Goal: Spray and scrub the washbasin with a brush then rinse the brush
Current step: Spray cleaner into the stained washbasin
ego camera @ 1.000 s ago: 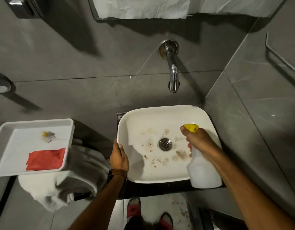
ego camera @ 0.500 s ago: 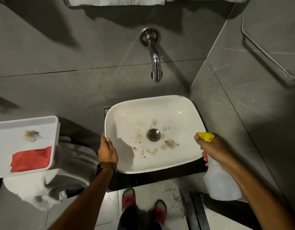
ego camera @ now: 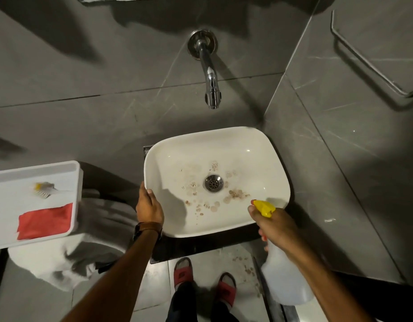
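At the far left a white tray (ego camera: 6, 242) is seen, carried on a heap of white towels (ego camera: 68, 263). Near the tray's far edge a brush (ego camera: 44, 189) with a yellow end is laid, and a red cloth (ego camera: 45, 221) is spread flat against the tray's near right corner, apart from the brush. Next, the left hand (ego camera: 149, 209) is placed on the left rim of the white washbasin (ego camera: 266, 159), its grip closed over that rim with the thumb inside the bowl; a brown-strapped watch (ego camera: 147, 228) is worn on the wrist. The washbasin is set on a dark surface (ego camera: 189, 249) against the grey tiled wall. Brown stains (ego camera: 235, 194) are scattered over the bowl around and in front of the metal drain (ego camera: 213, 182). A chrome tap (ego camera: 209, 73) is fixed to the wall above the basin's far edge. At the basin's near right corner the right hand (ego camera: 274, 225) is clenched around the neck of a spray bottle (ego camera: 285, 280), whose yellow nozzle is pointed into the bowl from just over the rim; its translucent body hangs below the hand, outside the basin. Red slippers (ego camera: 182, 270) are seen on the floor below. A metal rail (ego camera: 368, 59) is mounted on the right wall.
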A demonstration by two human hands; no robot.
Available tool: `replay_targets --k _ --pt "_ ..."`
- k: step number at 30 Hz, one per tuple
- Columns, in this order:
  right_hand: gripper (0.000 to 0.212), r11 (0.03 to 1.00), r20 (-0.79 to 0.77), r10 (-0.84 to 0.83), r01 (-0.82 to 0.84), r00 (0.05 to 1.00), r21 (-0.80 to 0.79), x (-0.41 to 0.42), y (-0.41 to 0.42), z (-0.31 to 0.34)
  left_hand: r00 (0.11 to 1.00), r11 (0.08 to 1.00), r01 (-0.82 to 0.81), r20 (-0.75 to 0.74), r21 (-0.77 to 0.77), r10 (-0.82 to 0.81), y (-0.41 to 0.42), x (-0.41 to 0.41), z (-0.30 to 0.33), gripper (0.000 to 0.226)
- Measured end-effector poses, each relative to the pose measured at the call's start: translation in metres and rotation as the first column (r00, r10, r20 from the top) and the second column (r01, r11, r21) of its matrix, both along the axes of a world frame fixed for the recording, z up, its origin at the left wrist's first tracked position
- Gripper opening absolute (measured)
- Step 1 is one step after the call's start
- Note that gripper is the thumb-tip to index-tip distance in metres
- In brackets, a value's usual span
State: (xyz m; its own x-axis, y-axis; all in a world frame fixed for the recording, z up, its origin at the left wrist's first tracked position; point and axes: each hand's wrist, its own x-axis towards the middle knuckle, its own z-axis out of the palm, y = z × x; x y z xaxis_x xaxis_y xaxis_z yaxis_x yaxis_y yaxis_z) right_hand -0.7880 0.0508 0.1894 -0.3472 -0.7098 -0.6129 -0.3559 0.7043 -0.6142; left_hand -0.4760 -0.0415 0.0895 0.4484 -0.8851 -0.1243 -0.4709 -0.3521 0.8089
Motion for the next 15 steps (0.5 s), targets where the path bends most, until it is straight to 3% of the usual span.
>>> replay_targets --k 8,15 --pt "0.067 0.98 -0.007 0.201 -0.201 0.98 0.011 0.069 0.001 -0.004 1.0 1.0 -0.003 0.003 0.022 0.003 -0.001 0.0 0.005 0.043" --pt "0.066 0.971 -0.102 0.24 -0.239 0.965 0.03 0.087 -0.005 -0.006 0.999 0.999 0.001 -0.047 0.041 0.001 0.001 -0.001 0.007 0.045"
